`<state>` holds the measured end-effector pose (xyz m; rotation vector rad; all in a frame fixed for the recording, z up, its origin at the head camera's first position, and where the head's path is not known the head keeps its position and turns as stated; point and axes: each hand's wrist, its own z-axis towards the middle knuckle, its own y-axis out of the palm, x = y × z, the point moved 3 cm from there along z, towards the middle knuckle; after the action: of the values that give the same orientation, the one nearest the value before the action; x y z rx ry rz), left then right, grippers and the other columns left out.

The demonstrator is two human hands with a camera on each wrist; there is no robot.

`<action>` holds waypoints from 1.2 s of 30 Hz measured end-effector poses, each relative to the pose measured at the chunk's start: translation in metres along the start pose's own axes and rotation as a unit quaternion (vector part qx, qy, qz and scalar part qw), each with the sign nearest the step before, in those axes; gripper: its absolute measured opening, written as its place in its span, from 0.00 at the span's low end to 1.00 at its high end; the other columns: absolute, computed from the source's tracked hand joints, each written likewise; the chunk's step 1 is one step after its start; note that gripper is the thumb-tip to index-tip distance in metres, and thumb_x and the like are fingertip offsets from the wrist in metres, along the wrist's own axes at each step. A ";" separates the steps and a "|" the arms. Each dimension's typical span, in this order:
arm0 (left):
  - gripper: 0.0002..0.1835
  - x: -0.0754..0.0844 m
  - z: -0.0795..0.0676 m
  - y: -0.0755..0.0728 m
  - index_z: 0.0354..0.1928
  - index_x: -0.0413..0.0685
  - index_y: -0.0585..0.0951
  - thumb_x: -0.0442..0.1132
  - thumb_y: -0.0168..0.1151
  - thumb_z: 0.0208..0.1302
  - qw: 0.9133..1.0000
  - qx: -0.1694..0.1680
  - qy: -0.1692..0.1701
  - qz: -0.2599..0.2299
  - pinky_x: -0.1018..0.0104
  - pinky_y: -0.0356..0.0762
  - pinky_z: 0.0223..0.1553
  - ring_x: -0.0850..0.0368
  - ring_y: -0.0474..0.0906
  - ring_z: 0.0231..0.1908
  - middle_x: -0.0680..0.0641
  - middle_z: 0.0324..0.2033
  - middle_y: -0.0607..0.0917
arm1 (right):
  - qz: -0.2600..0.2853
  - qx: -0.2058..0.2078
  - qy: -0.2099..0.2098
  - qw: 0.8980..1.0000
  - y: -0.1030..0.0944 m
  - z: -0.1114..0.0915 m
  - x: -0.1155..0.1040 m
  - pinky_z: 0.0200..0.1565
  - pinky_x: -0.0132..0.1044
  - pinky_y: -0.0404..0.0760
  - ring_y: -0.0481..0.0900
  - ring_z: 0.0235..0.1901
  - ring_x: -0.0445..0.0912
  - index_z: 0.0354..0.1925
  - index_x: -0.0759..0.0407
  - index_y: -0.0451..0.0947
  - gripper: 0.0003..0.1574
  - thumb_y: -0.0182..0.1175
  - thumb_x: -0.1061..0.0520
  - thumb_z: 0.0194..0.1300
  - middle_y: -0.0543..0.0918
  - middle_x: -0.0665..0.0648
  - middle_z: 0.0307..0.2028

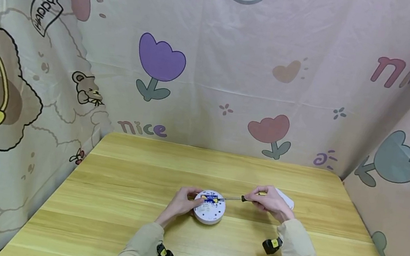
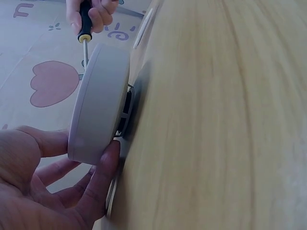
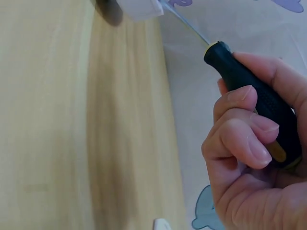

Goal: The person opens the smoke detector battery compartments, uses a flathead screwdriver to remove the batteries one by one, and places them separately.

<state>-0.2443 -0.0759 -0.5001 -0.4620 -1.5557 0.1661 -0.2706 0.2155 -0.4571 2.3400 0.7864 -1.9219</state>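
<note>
A round white device (image 1: pixel 209 212), puck-shaped with a blue and yellow part (image 1: pixel 212 198) on its upper face, is held over the table. My left hand (image 1: pixel 183 202) grips its left rim; in the left wrist view, thumb and fingers pinch the device's side wall (image 2: pixel 103 105). A dark bracket-like piece (image 2: pixel 126 112) sticks out from its underside. In my right hand (image 1: pixel 268 201) is a screwdriver (image 3: pixel 259 98) with a black and yellow handle, fingers curled round it. Its metal shaft (image 1: pixel 233 199) reaches left to the device's face near the blue part; whether the tip touches cannot be told.
A flat white piece (image 1: pixel 285 198) lies on the wooden table (image 1: pixel 118 203) behind my right hand, partly hidden by it. Printed curtains (image 1: pixel 209 102) rise at the table's back and sides. Black wrist cameras (image 1: pixel 272 245) hang from both sleeves.
</note>
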 end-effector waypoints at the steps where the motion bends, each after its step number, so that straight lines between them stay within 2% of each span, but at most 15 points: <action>1: 0.19 0.000 0.000 0.000 0.55 0.36 0.82 0.36 0.67 0.65 1.000 0.000 -0.002 -0.002 0.58 0.82 0.51 0.47 0.79 0.50 0.36 0.48 0.85 | 0.008 -0.003 0.003 1.000 0.000 0.000 0.002 0.19 0.29 0.59 0.60 0.14 0.35 0.30 0.56 0.81 0.09 0.69 0.54 0.63 0.73 0.45 0.16; 6: 0.20 0.000 0.000 0.000 0.56 0.35 0.81 0.36 0.67 0.65 1.000 -0.001 -0.002 -0.008 0.64 0.83 0.46 0.46 0.80 0.50 0.35 0.48 0.85 | 0.057 -0.008 0.020 0.998 0.001 0.002 0.012 0.19 0.28 0.59 0.60 0.14 0.35 0.32 0.57 0.83 0.08 0.70 0.55 0.62 0.74 0.46 0.17; 11: 0.20 -0.001 0.000 0.000 0.57 0.35 0.81 0.35 0.67 0.65 1.000 -0.005 -0.013 -0.025 0.68 0.83 0.37 0.48 0.79 0.48 0.35 0.48 0.84 | 0.078 -0.016 0.018 0.997 0.002 0.002 0.019 0.18 0.26 0.60 0.60 0.14 0.35 0.31 0.55 0.82 0.07 0.69 0.55 0.63 0.75 0.46 0.18; 18: 0.20 0.000 -0.001 0.001 0.58 0.34 0.80 0.34 0.66 0.65 0.999 -0.013 -0.020 -0.044 0.68 0.83 0.25 0.55 0.78 0.37 0.33 0.47 0.83 | 0.115 -0.028 0.013 0.993 0.002 0.001 0.024 0.18 0.25 0.60 0.60 0.15 0.34 0.31 0.53 0.82 0.06 0.66 0.56 0.67 0.75 0.46 0.19; 36: 0.21 0.000 -0.002 0.001 0.58 0.35 0.80 0.36 0.67 0.65 0.998 -0.016 -0.025 -0.052 0.69 0.81 0.24 0.56 0.77 0.36 0.35 0.47 0.83 | 0.112 -0.016 0.026 0.993 -0.001 -0.002 0.027 0.18 0.25 0.62 0.61 0.16 0.35 0.32 0.54 0.82 0.06 0.67 0.55 0.66 0.77 0.47 0.21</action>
<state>-0.2422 -0.0758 -0.5005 -0.4041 -1.6288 0.0728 -0.2657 0.2273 -0.4807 2.3537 0.5249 -1.7508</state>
